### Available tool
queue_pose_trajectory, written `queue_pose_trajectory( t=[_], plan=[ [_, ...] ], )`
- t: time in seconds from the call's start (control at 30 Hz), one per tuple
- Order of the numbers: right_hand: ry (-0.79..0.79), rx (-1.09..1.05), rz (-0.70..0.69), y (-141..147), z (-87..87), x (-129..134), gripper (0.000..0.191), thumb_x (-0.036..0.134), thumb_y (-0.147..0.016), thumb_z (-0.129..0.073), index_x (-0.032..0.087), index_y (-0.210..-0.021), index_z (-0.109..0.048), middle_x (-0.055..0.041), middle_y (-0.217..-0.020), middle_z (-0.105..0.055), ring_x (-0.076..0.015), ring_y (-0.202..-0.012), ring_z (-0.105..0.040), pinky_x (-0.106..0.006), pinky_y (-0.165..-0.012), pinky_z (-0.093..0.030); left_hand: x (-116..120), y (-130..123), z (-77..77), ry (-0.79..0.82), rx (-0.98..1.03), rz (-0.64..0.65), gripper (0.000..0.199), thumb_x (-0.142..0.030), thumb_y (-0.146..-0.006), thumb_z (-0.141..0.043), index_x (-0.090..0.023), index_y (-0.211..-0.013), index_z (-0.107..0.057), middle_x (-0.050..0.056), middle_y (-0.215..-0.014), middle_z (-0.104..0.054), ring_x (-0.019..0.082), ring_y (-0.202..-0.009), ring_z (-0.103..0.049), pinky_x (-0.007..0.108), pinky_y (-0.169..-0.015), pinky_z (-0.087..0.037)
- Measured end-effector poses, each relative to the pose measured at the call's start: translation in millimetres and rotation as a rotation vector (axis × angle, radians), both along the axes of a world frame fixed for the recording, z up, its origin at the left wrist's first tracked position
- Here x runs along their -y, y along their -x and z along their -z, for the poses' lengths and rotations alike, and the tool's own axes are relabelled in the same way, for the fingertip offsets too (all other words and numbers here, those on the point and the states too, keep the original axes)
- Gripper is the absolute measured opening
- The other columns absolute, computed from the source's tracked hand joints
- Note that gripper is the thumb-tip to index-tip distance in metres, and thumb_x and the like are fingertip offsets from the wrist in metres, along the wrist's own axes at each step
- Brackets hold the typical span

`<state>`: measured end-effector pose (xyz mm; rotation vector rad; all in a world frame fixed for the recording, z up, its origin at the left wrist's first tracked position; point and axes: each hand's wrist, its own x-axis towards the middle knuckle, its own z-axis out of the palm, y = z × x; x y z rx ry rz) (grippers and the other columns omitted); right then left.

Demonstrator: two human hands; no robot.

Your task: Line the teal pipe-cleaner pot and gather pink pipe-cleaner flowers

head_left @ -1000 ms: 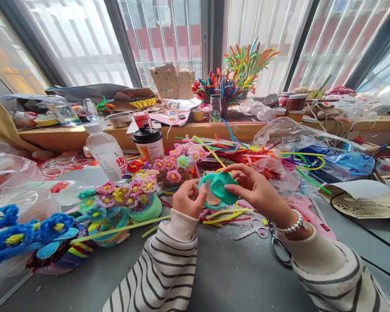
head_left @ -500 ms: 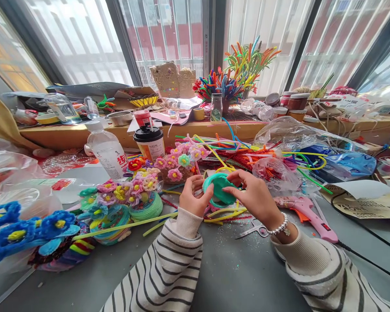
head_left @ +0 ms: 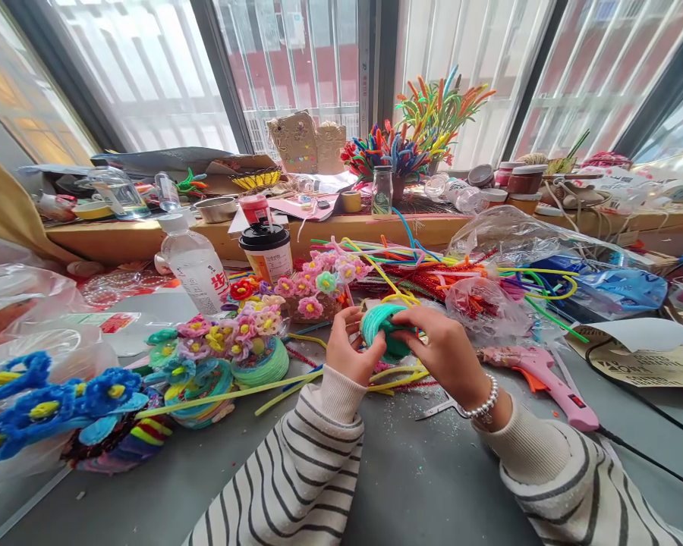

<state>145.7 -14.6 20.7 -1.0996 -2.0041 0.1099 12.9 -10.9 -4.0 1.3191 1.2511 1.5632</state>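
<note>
In the head view, holds one round green pot [head_left: 380, 321] over the middle of the tabletop [head_left: 418, 493], grasping it from two sides with the curled fingers of the left hand [head_left: 350, 347] and the right hand [head_left: 448, 347]. Has one pair of scissors [head_left: 439, 409], partly hidden, lying by the right wrist, and one pink glue gun [head_left: 555, 378] nearer the right edge. Shows four flower pots [head_left: 262, 365] strung from the left edge toward the back, and near the back edge one water bottle [head_left: 193, 267], one coffee cup [head_left: 267, 260] and pipe cleaners [head_left: 418, 277] too jumbled to count.
</note>
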Motion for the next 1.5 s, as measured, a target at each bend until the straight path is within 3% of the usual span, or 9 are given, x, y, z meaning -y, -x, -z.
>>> queue_pose_trajectory(
  t=[0.3, 0.5, 0.6, 0.73, 0.9, 1.1, 1.17, 1.3, 1.5],
  plan=[
    [-0.226, 0.244, -0.038, -1, 1.3, -2, 0.022, 0.016, -0.079, -0.042, 0.014, -0.099, -0.052, -0.0087, -0.096, -0.059, -0.0183, -0.091, -0.05, -0.034, -0.085, -0.039, -9, 13, 6.9, 0.109, -0.016, 0.134, 0.038, -0.03, -0.059, -0.06, -0.014, -0.09, -0.045, 0.006, -0.084, -0.051, 0.013, -0.073, -0.053, 0.028, -0.065, -0.046],
    [-0.237, 0.191, -0.037, -5, -12.5, 5, 0.017, 0.022, -0.077, -0.047, 0.017, -0.091, -0.055, -0.0065, -0.087, -0.06, -0.0182, -0.082, -0.05, -0.033, -0.076, -0.041, -11, 13, 7.6, 0.13, 0.083, 0.029, 0.04, -0.034, -0.057, -0.061, -0.015, -0.087, -0.044, 0.003, -0.078, -0.051, 0.01, -0.061, -0.053, 0.026, -0.058, -0.046],
    [-0.104, 0.16, -0.107, -2, -16.5, 10, 0.018, 0.013, -0.076, -0.043, 0.018, -0.089, -0.054, -0.0047, -0.083, -0.059, -0.0157, -0.079, -0.051, -0.029, -0.073, -0.043, -6, 10, 3.2, 0.075, 0.034, 0.022, 0.038, -0.03, -0.057, -0.06, -0.016, -0.088, -0.042, 0.004, -0.081, -0.051, 0.012, -0.065, -0.055, 0.026, -0.059, -0.047],
    [0.068, 0.311, -0.151, 3, -11.9, 12, 0.02, 0.006, -0.075, -0.037, 0.016, -0.078, -0.054, -0.005, -0.078, -0.057, -0.0158, -0.074, -0.051, -0.029, -0.068, -0.044, 2, 5, -0.2, -0.118, -0.162, -0.059, 0.043, -0.022, -0.056, -0.058, -0.017, -0.095, -0.041, 0.007, -0.091, -0.052, 0.016, -0.079, -0.054, 0.027, -0.065, -0.047],
    [-0.07, 0.412, -0.089, 11, -4.5, 10, 0.023, 0.009, -0.078, -0.037, 0.01, -0.094, -0.052, -0.0107, -0.089, -0.056, -0.0208, -0.085, -0.049, -0.035, -0.079, -0.043, 9, 3, -1.5, -0.328, -0.329, -0.109, 0.047, -0.014, -0.054, -0.055, -0.018, -0.098, -0.041, 0.007, -0.098, -0.049, 0.017, -0.085, -0.051, 0.028, -0.072, -0.047],
    [-0.144, 0.423, -0.076, 15, -1.9, 10, 0.031, 0.013, -0.08, -0.036, 0.007, -0.108, -0.047, -0.014, -0.103, -0.052, -0.0246, -0.099, -0.044, -0.04, -0.09, -0.036, 14, 3, -4.3, -0.409, -0.372, -0.117, 0.049, -0.013, -0.055, -0.055, -0.018, -0.101, -0.041, 0.007, -0.098, -0.046, 0.017, -0.085, -0.05, 0.028, -0.072, -0.046],
    [-0.155, 0.404, -0.082, 14, -0.8, 8, 0.034, 0.011, -0.079, -0.035, 0.007, -0.111, -0.045, -0.0142, -0.107, -0.05, -0.0248, -0.101, -0.042, -0.041, -0.091, -0.035, 12, 6, -6.0, -0.424, -0.381, -0.055, 0.051, -0.016, -0.056, -0.057, -0.017, -0.104, -0.04, 0.008, -0.102, -0.044, 0.018, -0.09, -0.048, 0.032, -0.078, -0.043],
    [-0.184, 0.311, -0.125, 8, -3.4, 5, 0.04, 0.008, -0.078, -0.033, 0.009, -0.118, -0.037, -0.0138, -0.113, -0.045, -0.0235, -0.107, -0.037, -0.042, -0.094, -0.032, 4, 17, -10.8, -0.349, -0.082, 0.197, 0.049, -0.031, -0.064, -0.055, -0.017, -0.108, -0.039, 0.009, -0.102, -0.049, 0.021, -0.097, -0.046, 0.037, -0.088, -0.034],
    [-0.09, 0.296, -0.321, 13, -10.5, 15, 0.036, 0.006, -0.077, -0.03, 0.01, -0.11, -0.042, -0.0116, -0.098, -0.05, -0.0201, -0.097, -0.042, -0.039, -0.089, -0.036, -5, 18, -13.2, 0.18, 0.549, 0.529, 0.049, -0.051, -0.064, -0.051, -0.015, -0.097, -0.053, 0.007, -0.09, -0.06, 0.021, -0.083, -0.056, 0.034, -0.075, -0.042]
  ],
)
